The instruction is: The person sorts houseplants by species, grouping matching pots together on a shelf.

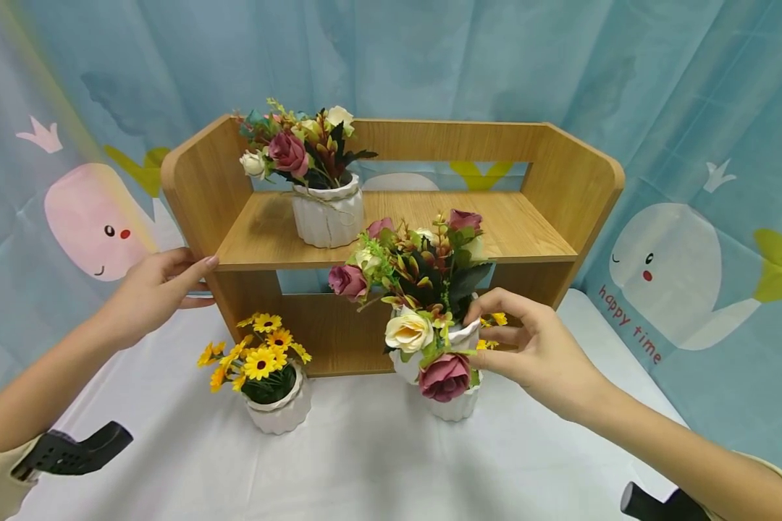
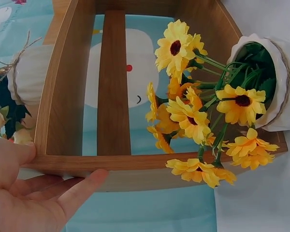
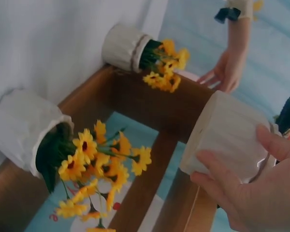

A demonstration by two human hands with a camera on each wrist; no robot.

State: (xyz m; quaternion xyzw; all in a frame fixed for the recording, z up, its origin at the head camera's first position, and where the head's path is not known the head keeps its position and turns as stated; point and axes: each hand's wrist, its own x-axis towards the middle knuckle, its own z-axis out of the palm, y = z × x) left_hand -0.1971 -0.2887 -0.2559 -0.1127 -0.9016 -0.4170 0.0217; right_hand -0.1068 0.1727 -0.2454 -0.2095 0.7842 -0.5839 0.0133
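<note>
My right hand (image 1: 541,354) grips a white ribbed flowerpot (image 3: 227,135) holding pink and cream artificial roses (image 1: 408,331), raised in front of the shelf and tilted toward me. In the right wrist view the thumb and fingers are on opposite sides of the pot. My left hand (image 1: 150,293) holds the left side of the wooden shelf (image 1: 397,253), with the thumb at its front edge and fingers along the outer side. On the upper board stands another white pot (image 1: 329,213) of mixed roses, left of centre.
Yellow daisies in a white pot (image 1: 280,409) stand on the white cloth at the shelf's left front. Partly hidden behind the held roses is a second daisy pot (image 1: 457,407). A blue printed curtain (image 1: 430,58) hangs behind.
</note>
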